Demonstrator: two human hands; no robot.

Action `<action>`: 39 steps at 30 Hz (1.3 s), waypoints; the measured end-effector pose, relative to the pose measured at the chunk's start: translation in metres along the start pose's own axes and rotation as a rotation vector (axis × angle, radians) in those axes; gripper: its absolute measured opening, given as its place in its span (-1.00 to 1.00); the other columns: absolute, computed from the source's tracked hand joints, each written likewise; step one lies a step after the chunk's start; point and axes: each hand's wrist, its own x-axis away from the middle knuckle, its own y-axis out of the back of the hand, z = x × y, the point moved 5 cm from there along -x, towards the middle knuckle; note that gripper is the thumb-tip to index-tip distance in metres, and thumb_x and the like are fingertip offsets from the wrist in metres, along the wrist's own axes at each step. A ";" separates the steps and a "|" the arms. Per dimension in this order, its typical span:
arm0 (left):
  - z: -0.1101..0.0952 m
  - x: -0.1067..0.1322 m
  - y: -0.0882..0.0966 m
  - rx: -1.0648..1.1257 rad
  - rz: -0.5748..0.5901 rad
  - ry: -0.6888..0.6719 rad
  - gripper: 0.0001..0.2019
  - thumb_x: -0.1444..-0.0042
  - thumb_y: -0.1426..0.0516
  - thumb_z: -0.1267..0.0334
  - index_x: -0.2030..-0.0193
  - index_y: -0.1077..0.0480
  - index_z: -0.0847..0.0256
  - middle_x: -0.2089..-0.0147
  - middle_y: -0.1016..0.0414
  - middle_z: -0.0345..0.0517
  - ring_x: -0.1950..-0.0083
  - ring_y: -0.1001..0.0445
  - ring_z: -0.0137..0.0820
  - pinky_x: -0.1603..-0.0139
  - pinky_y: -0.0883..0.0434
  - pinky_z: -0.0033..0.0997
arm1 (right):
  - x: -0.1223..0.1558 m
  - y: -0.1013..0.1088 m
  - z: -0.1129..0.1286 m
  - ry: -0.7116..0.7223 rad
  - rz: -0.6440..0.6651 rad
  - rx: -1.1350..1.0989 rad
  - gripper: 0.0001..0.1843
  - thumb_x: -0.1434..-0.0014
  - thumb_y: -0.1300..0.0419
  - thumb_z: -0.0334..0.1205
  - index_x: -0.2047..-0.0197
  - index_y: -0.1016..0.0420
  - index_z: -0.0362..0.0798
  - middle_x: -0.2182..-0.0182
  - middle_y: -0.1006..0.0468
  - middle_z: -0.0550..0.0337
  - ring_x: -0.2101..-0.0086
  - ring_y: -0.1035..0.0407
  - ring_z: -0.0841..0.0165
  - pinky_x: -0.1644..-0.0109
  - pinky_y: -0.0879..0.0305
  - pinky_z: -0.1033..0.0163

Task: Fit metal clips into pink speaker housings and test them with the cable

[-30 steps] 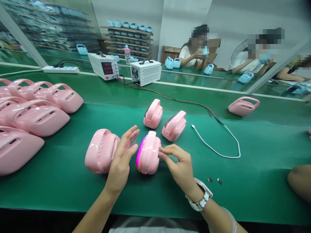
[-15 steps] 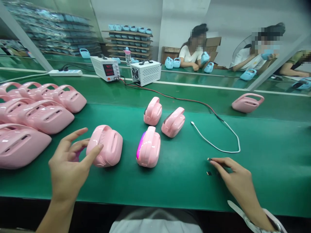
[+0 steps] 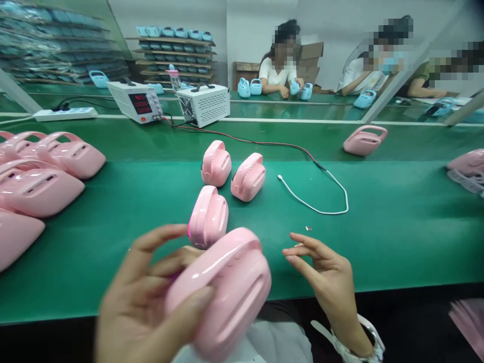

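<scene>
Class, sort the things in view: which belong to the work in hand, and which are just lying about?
Likely part of the work:
pink device, held in the left hand
small card, near the right hand
three other pink devices

Probably just lying about:
bottle
cardboard box
white cable, tip unplugged

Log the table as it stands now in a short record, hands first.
Left hand: holding a pink handled device, tilted
Right hand: apart from that device, fingers drawn close; cannot tell whether anything is between them
Loose item: memory card on the green tabletop, just beyond the right hand
Standing group: three pink units; the nearest unit shows a purple glow at one edge
Cable: white cable on the tabletop, plug end free
Power: power supply, red digits lit
</scene>
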 end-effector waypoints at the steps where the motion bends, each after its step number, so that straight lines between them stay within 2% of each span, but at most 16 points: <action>1: 0.002 0.004 -0.016 0.038 0.035 -0.013 -0.55 0.12 -0.33 0.22 0.04 -0.39 0.11 0.39 -0.51 -0.20 0.38 -0.53 -0.35 0.34 -0.52 -0.50 | 0.002 -0.003 -0.004 -0.066 -0.010 -0.055 -0.68 -0.01 -0.36 -0.18 0.12 -0.56 0.01 0.44 -0.64 0.22 0.45 -0.47 0.35 0.15 -0.40 0.16; 3: 0.008 0.011 -0.041 0.052 0.080 -0.084 -0.62 0.09 -0.32 0.30 0.09 -0.39 0.09 0.33 -0.51 -0.23 0.33 -0.52 -0.41 0.26 -0.51 -0.55 | 0.006 -0.008 -0.010 -0.177 -0.050 -0.178 -0.58 0.00 -0.37 -0.15 0.04 -0.53 -0.02 0.46 -0.63 0.22 0.53 -0.42 0.39 0.26 -0.43 0.19; 4: 0.012 0.013 -0.049 0.031 0.103 -0.134 -0.64 0.09 -0.33 0.32 0.11 -0.40 0.09 0.29 -0.51 -0.23 0.29 -0.52 -0.42 0.21 -0.50 -0.55 | 0.007 -0.010 -0.013 -0.212 -0.073 -0.236 -0.54 0.00 -0.37 -0.14 0.00 -0.50 -0.03 0.44 -0.63 0.21 0.51 -0.44 0.38 0.25 -0.44 0.19; 6: 0.023 0.013 -0.057 -0.018 0.161 -0.203 -0.68 0.05 -0.32 0.32 0.12 -0.43 0.10 0.24 -0.52 -0.22 0.23 -0.51 -0.41 0.16 -0.47 -0.57 | 0.009 -0.016 -0.016 -0.241 -0.095 -0.364 -0.48 -0.05 -0.35 -0.11 -0.09 -0.43 -0.01 0.32 -0.64 0.16 0.27 -0.51 0.31 0.07 -0.43 0.18; 7: 0.028 0.011 -0.058 -0.030 0.194 -0.211 -0.74 -0.01 -0.30 0.29 0.13 -0.45 0.09 0.23 -0.52 -0.22 0.20 -0.50 -0.41 0.14 -0.45 -0.58 | 0.009 -0.020 -0.017 -0.246 -0.082 -0.440 -0.47 -0.08 -0.33 -0.10 -0.12 -0.40 0.03 0.19 -0.63 0.14 0.11 -0.47 0.30 -0.05 -0.37 0.17; 9: 0.038 0.002 -0.057 -0.030 0.241 -0.160 -0.86 -0.17 -0.18 0.19 0.15 -0.48 0.09 0.19 -0.53 -0.21 0.13 -0.48 -0.40 0.09 -0.41 -0.57 | 0.008 -0.031 -0.019 -0.275 -0.006 -0.627 -0.48 -0.13 -0.29 -0.10 -0.15 -0.36 0.11 -0.06 -0.50 0.16 -0.12 -0.31 0.30 -0.22 -0.22 0.16; 10: 0.043 -0.003 -0.056 -0.026 0.260 -0.101 -0.83 -0.22 -0.12 0.14 0.13 -0.49 0.09 0.13 -0.52 -0.19 0.06 -0.47 -0.37 0.04 -0.39 -0.54 | 0.007 -0.037 -0.020 -0.307 0.048 -0.722 -0.49 -0.12 -0.30 -0.11 -0.15 -0.36 0.14 -0.13 -0.43 0.18 -0.18 -0.24 0.30 -0.27 -0.16 0.15; 13: 0.052 -0.017 -0.065 -0.035 0.371 0.122 -0.70 -0.20 -0.09 0.07 -0.02 -0.44 0.08 -0.14 -0.41 -0.16 -0.18 -0.33 -0.23 -0.15 -0.31 -0.39 | 0.005 -0.049 -0.020 -0.402 0.183 -0.900 -0.50 -0.03 -0.35 -0.20 -0.07 -0.44 0.10 -0.16 -0.41 0.17 -0.21 -0.19 0.25 -0.30 -0.10 0.12; 16: 0.056 -0.019 -0.082 -0.041 0.545 0.257 -0.55 -0.10 -0.17 0.09 -0.14 -0.34 0.02 -0.24 -0.32 -0.20 -0.24 -0.28 -0.20 -0.18 -0.31 -0.42 | 0.001 -0.051 -0.019 -0.437 0.241 -0.916 -0.48 0.04 -0.40 -0.28 -0.03 -0.47 0.07 -0.09 -0.46 0.15 -0.16 -0.26 0.22 -0.28 -0.11 0.09; 18: 0.057 -0.018 -0.089 -0.033 0.594 0.282 -0.53 -0.07 -0.19 0.13 -0.15 -0.32 0.00 -0.23 -0.32 -0.23 -0.21 -0.32 -0.24 -0.12 -0.36 -0.50 | 0.000 -0.051 -0.019 -0.449 0.254 -0.910 -0.43 0.10 -0.43 -0.31 -0.02 -0.47 0.07 -0.08 -0.47 0.16 -0.14 -0.27 0.21 -0.29 -0.10 0.08; 20: 0.057 -0.017 -0.091 -0.025 0.576 0.293 -0.58 -0.08 -0.18 0.19 -0.12 -0.35 0.01 -0.23 -0.33 -0.25 -0.19 -0.34 -0.26 -0.05 -0.39 -0.57 | -0.001 -0.051 -0.021 -0.461 0.258 -0.921 -0.39 0.15 -0.46 -0.34 -0.02 -0.47 0.07 -0.08 -0.47 0.16 -0.15 -0.26 0.21 -0.29 -0.08 0.07; 24: 0.061 -0.018 -0.087 -0.010 0.516 0.340 -0.62 -0.07 -0.17 0.22 -0.07 -0.39 -0.01 -0.21 -0.35 -0.27 -0.19 -0.35 -0.23 0.00 -0.44 -0.58 | 0.000 -0.051 -0.024 -0.495 0.269 -0.950 -0.33 0.23 -0.49 -0.36 -0.01 -0.48 0.06 -0.09 -0.47 0.15 -0.17 -0.24 0.19 -0.31 -0.06 0.06; 30: 0.068 -0.024 -0.081 -0.051 0.658 0.311 -0.55 -0.09 -0.21 0.20 -0.15 -0.33 -0.04 -0.17 -0.39 -0.22 -0.16 -0.39 -0.19 -0.10 -0.44 -0.46 | 0.002 -0.052 -0.024 -0.515 0.274 -0.944 -0.32 0.25 -0.50 -0.37 -0.01 -0.50 0.07 -0.13 -0.43 0.15 -0.20 -0.21 0.19 -0.34 -0.04 0.04; 34: 0.071 -0.026 -0.078 -0.097 0.657 0.337 -0.56 -0.10 -0.20 0.14 -0.14 -0.34 0.07 -0.19 -0.37 -0.10 -0.20 -0.36 -0.12 -0.16 -0.42 -0.33 | 0.001 -0.050 -0.024 -0.492 0.283 -0.941 -0.34 0.21 -0.49 -0.33 -0.02 -0.49 0.07 -0.15 -0.41 0.14 -0.22 -0.18 0.17 -0.35 0.00 0.00; 39: 0.072 -0.025 -0.078 -0.084 0.669 0.280 -0.58 -0.13 -0.17 0.18 -0.16 -0.32 0.00 -0.23 -0.33 -0.17 -0.20 -0.35 -0.15 -0.15 -0.43 -0.34 | 0.002 -0.049 -0.020 -0.407 0.307 -0.893 -0.38 0.07 -0.42 -0.21 -0.09 -0.43 0.09 -0.18 -0.38 0.12 -0.22 -0.17 0.15 -0.34 -0.01 -0.03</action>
